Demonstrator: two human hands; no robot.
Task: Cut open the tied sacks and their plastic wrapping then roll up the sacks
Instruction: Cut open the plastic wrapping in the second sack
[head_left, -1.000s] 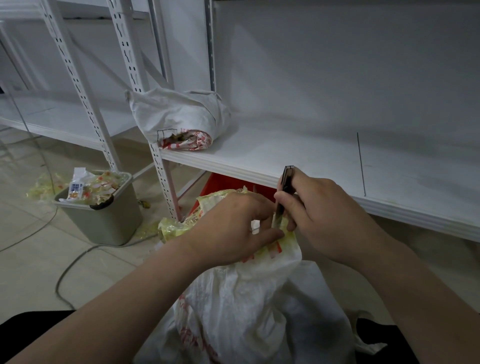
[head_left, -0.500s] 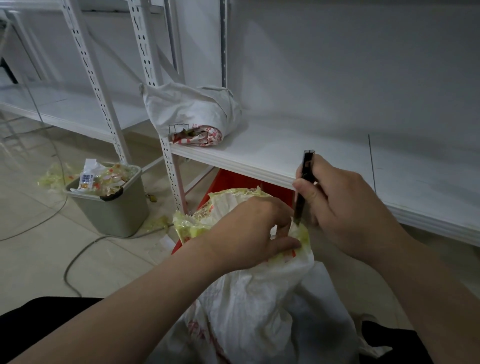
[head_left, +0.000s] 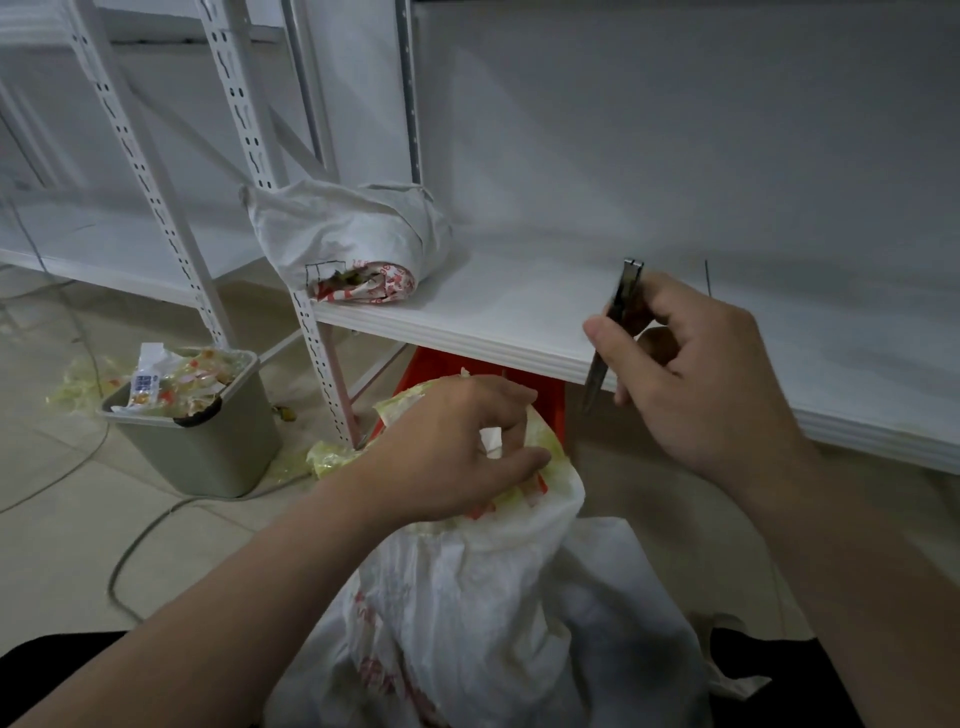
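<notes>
A white woven sack (head_left: 467, 613) with red print stands between my knees, its mouth bunched with yellowish plastic wrapping (head_left: 545, 441). My left hand (head_left: 457, 452) grips the bunched top of the sack and a small white scrap. My right hand (head_left: 691, 379) holds a dark slim cutter (head_left: 610, 332) blade down, lifted clear to the right of the sack's mouth. A rolled-up white sack (head_left: 353, 239) lies on the white shelf (head_left: 519, 312).
A grey-green bin (head_left: 208, 447) full of plastic wrappers stands on the floor at left, with scraps and a cable (head_left: 130, 551) around it. A red crate (head_left: 447, 369) sits under the shelf. White slotted uprights (head_left: 249, 114) rise at left.
My right hand has drawn the cutter up and to the right, away from the sack's mouth. My left hand keeps its grip on the bunched top.
</notes>
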